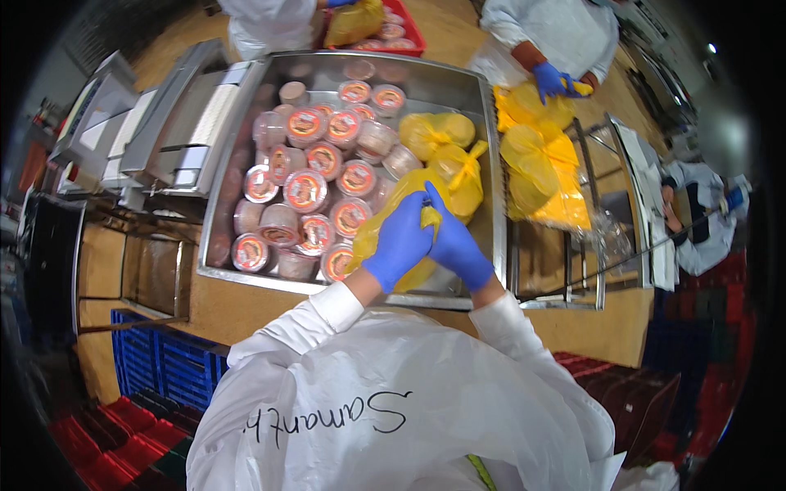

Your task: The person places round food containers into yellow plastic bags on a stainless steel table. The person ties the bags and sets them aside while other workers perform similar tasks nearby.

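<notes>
Both my hands wear blue gloves and meet at the gathered neck of a yellow plastic bag (399, 205). My left hand (402, 239) grips the twisted neck from the left, and my right hand (457, 245) closes on it from the right. The bag bulges over the front right of a steel tray table (295, 282); its contents are hidden. Just beyond it lie a knotted yellow bag (457, 175) and another filled yellow bag (436, 132). Left of my hands, round clear plastic tubs (306, 190) with orange-and-red labels are heaped in the tray.
Flat yellow bags (562, 190) and filled ones lie on a rack right of the tray. Across it, a co-worker's gloved hands (552, 83) handle a yellow bag. A red crate (402, 27) stands beyond. Grey machines (184, 123) flank the left; blue crates (166, 362) stand below.
</notes>
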Available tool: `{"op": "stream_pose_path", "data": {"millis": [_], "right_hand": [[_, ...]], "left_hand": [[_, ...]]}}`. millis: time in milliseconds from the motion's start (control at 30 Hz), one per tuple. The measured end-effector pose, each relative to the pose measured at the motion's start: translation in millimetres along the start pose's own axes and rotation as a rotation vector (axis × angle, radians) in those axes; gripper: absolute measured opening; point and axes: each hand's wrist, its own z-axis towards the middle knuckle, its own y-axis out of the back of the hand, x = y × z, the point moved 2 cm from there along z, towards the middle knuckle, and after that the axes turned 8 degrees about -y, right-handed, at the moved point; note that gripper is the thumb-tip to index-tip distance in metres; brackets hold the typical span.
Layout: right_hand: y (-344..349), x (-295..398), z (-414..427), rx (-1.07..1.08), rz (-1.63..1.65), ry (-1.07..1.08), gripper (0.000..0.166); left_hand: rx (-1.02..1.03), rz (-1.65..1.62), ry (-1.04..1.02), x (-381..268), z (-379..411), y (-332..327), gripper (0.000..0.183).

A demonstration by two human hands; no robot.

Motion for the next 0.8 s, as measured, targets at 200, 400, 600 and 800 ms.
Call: {"op": "stream_pose_path", "data": {"millis": [200,400,600,800], "right_hand": [[47,-42,-5,-0.314,0.184,-0.473,0.042],[36,-9,-9,-0.001,0.349,-0.248,0.038],[53,-35,-18,-0.204,-0.342,-0.302,0.040],[70,-113,-20,-0.579,0.260,-0.861,0.029]], "left_hand": [[0.288,0.447,0.063,61,-12,12,0.025],[-0.087,-0.003,0.446,222,-42,61,0.020],[-0.063,-1.301,0.835,109,-11,79,0.023],[0.804,-0.594,0.431,28,-17,81,0.029]]}}
